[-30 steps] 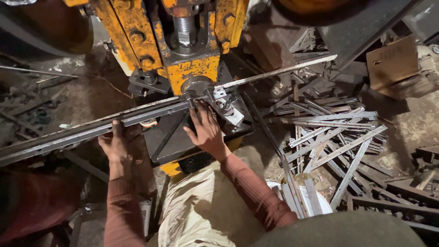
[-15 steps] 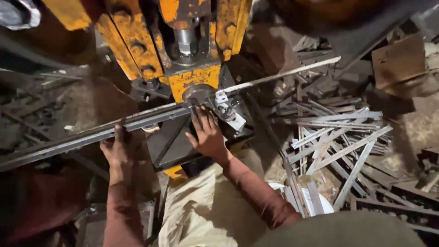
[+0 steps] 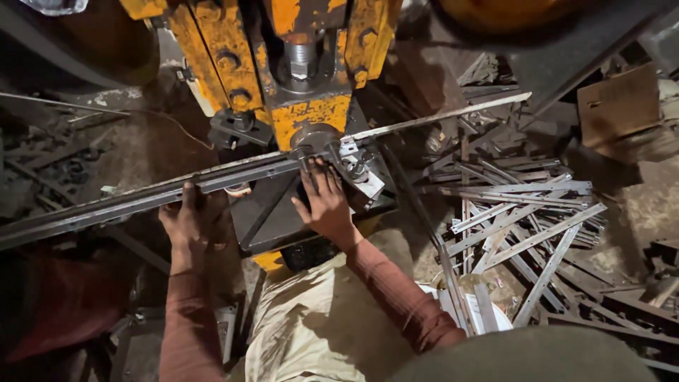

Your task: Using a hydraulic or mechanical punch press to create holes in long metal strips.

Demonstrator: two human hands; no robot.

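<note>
Long steel strip (image 3: pixel 212 182) lying across the yellow press (image 3: pixel 311 113) bed, left hand (image 3: pixel 189 221) wrapped around it, right hand (image 3: pixel 327 201) spread flat beside the die; likely stiff, heavy, sharp-edged, best gripped by 2 hands mid-length

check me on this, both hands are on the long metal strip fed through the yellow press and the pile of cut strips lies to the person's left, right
Not quite. The head view shows the pile of cut strips on the person's right, not left. The rest holds: the left hand and right hand are on the long metal strip running through the yellow press.
</note>
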